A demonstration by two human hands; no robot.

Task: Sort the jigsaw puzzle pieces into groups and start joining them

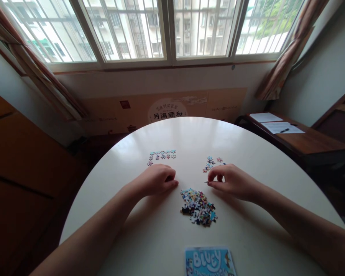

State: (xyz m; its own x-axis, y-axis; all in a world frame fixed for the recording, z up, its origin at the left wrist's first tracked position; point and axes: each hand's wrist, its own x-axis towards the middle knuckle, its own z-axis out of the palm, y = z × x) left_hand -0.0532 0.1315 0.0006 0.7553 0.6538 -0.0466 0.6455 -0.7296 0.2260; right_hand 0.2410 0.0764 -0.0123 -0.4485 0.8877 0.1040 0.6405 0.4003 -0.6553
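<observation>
My right hand pinches a small puzzle piece between thumb and forefinger, just above the tabletop. Below it lies a heaped pile of loose jigsaw pieces in mixed colours. A few more loose pieces are beside and behind the right hand's fingers. My left hand is low at the table with its fingers curled in; whatever may be inside them is hidden. Just behind it sit rows of puzzle pieces, the back row joined in a strip with bluish tops.
A blue box marked "BLUEY" lies at the near edge of view on the round white table. Off to the right, papers and a pen rest on a wooden side table. Barred windows and curtains are behind.
</observation>
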